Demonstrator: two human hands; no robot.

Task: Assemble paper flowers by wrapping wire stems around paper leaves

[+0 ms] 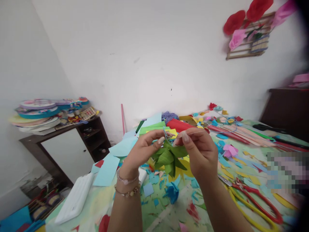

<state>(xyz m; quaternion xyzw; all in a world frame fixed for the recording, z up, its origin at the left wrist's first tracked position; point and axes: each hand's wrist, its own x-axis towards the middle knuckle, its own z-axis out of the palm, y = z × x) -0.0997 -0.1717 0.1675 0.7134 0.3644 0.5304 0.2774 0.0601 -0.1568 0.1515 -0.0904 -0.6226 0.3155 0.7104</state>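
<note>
My left hand [145, 149] and my right hand [199, 151] are raised together above the table, fingertips nearly touching. Both pinch a thin wire [193, 133] with a bit of blue thread [165, 132] at its left end. Below the fingers hangs a cluster of green paper leaves [169, 158], held between the two hands. Bead bracelets circle my left wrist.
The table [169, 216] is littered with coloured paper sheets [154, 127], scraps and a blue paper flower [172, 191]. Red and yellow scissors [256, 201] lie at the right. A white case [76, 196] lies at the left. A dark shelf [79, 137] holds stacked craft pieces. Paper flowers [243, 24] hang on the wall.
</note>
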